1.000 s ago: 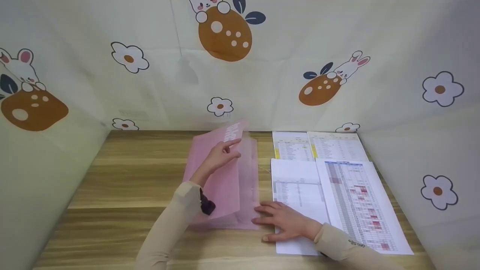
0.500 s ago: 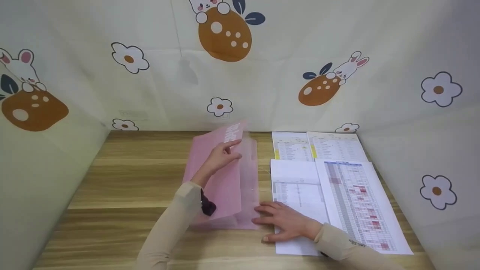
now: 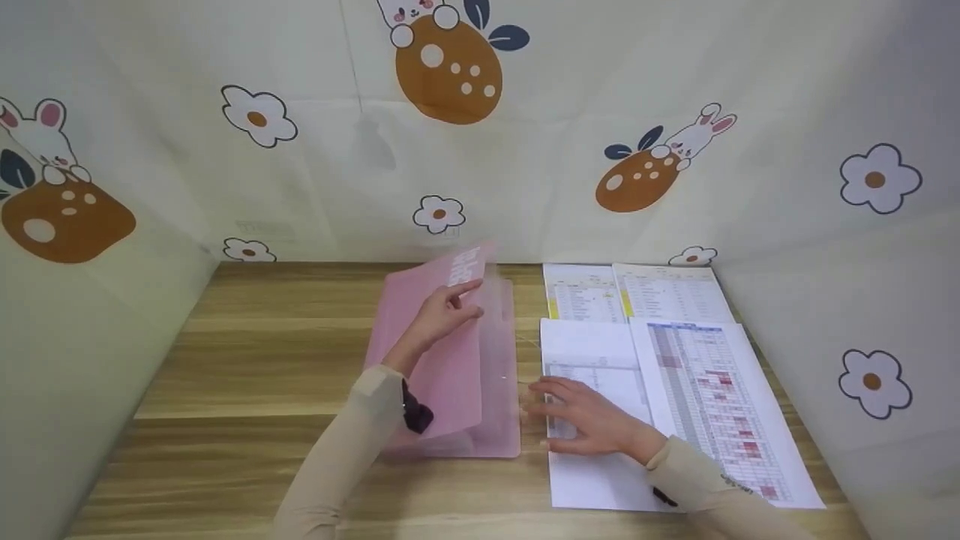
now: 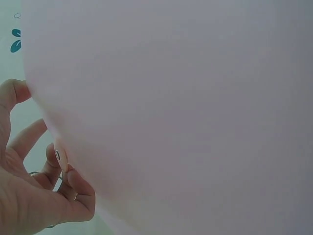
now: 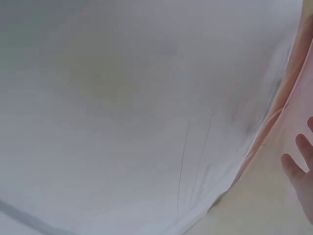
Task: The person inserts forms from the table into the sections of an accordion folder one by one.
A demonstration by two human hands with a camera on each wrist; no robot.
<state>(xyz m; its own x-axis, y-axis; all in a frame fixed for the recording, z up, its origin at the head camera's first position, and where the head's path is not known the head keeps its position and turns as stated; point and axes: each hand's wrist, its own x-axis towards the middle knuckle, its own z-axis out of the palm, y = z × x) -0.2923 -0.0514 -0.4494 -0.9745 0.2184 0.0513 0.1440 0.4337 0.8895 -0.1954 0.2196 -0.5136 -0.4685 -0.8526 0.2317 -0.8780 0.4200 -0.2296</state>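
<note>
A pink file folder (image 3: 431,360) lies on the table with its cover tilted up, and the translucent inside (image 3: 496,390) shows along its right side. My left hand (image 3: 441,319) pinches the cover's free edge between thumb and fingers. In the left wrist view the pale pink cover (image 4: 176,107) fills most of the picture, beside the left hand (image 4: 29,181). My right hand (image 3: 592,420), fingers spread and loosely bent, is over the left edge of a printed sheet (image 3: 592,484), apart from the folder. Only some fingertips of the right hand (image 5: 303,166) show in the right wrist view.
Right of the near sheet lies another printed sheet with red cells (image 3: 724,412). Behind them are two sheets with yellow marks, one on the left (image 3: 585,292) and one on the right (image 3: 671,292). Patterned curtain (image 3: 315,187) walls border the wooden table (image 3: 247,375).
My right hand has lifted off the folder's lower right edge and moved slightly right and away from me, over the sheet. The left hand still holds the cover up in the same place.
</note>
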